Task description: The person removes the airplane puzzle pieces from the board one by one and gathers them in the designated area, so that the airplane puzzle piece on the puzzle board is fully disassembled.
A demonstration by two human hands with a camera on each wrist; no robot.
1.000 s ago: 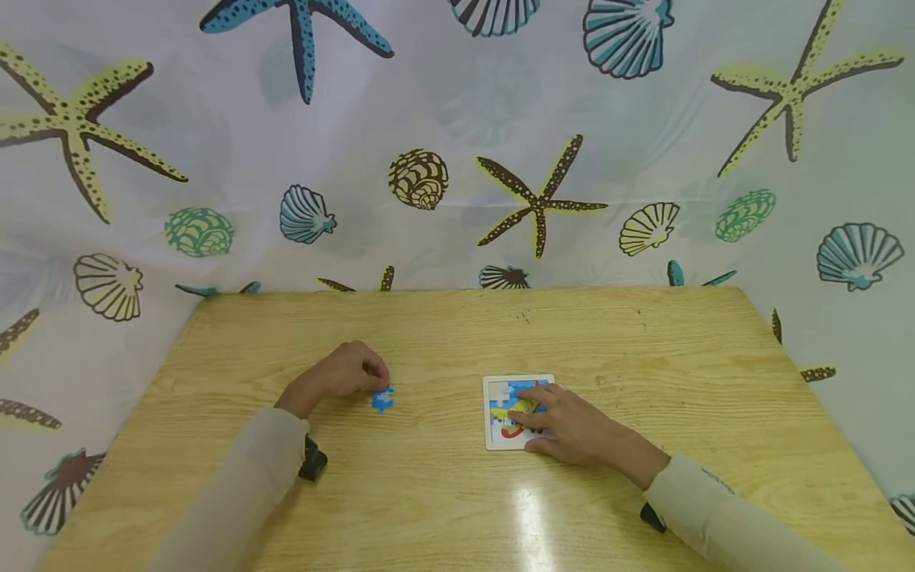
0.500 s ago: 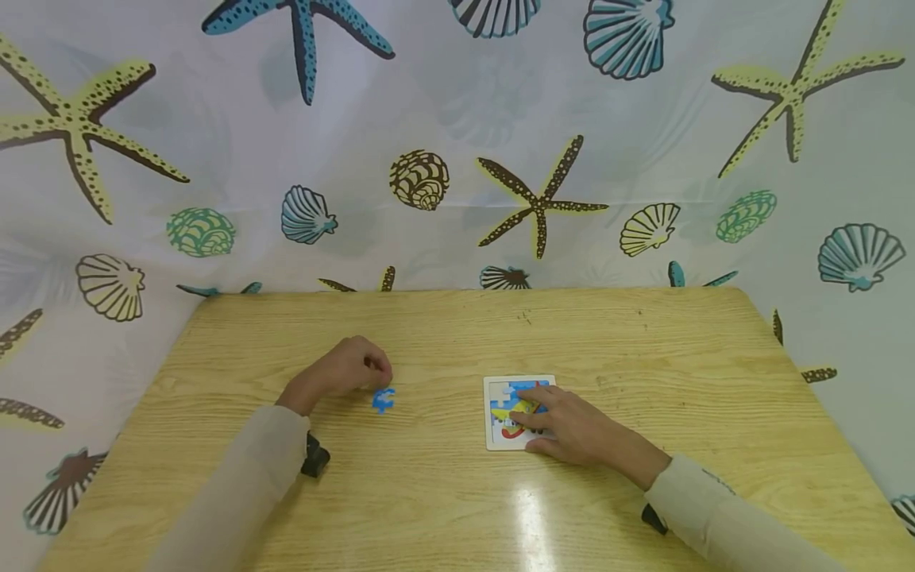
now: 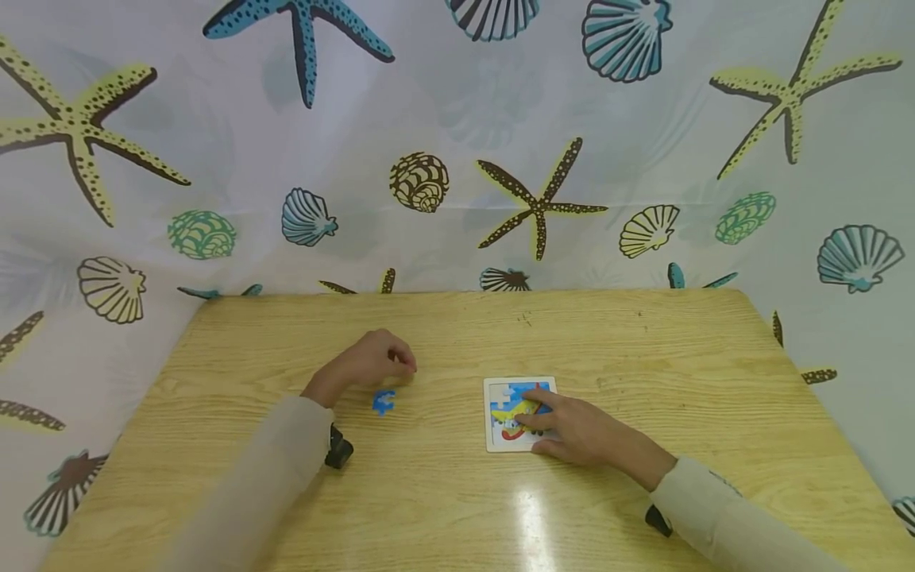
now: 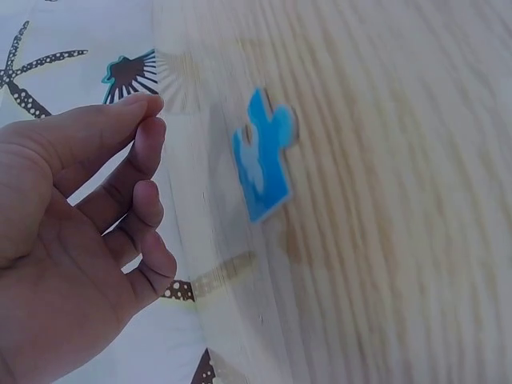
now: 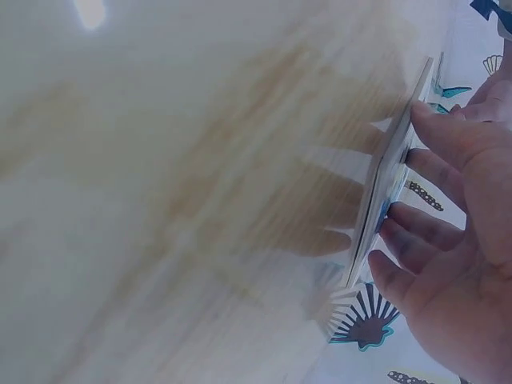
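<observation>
In the head view, a small square jigsaw puzzle with a white frame and a yellow-and-red picture on blue lies on the table. A pale gap shows at its upper left. My right hand rests on its right side with spread fingers; in the right wrist view the thumb touches the frame's edge. A loose blue-and-white puzzle piece lies to the left, also large in the left wrist view. My left hand is above the table beyond that piece, thumb and index tips together, with nothing visible between them.
The wooden table extends around both hands. Behind it and at its sides hangs a white cloth printed with starfish and shells. A dark wrist device shows at the left sleeve, and a bright reflection lies near the front.
My left hand has moved right and slightly away from me, leaving the loose puzzle piece lying where it was. The right hand has shifted slightly right on the puzzle.
</observation>
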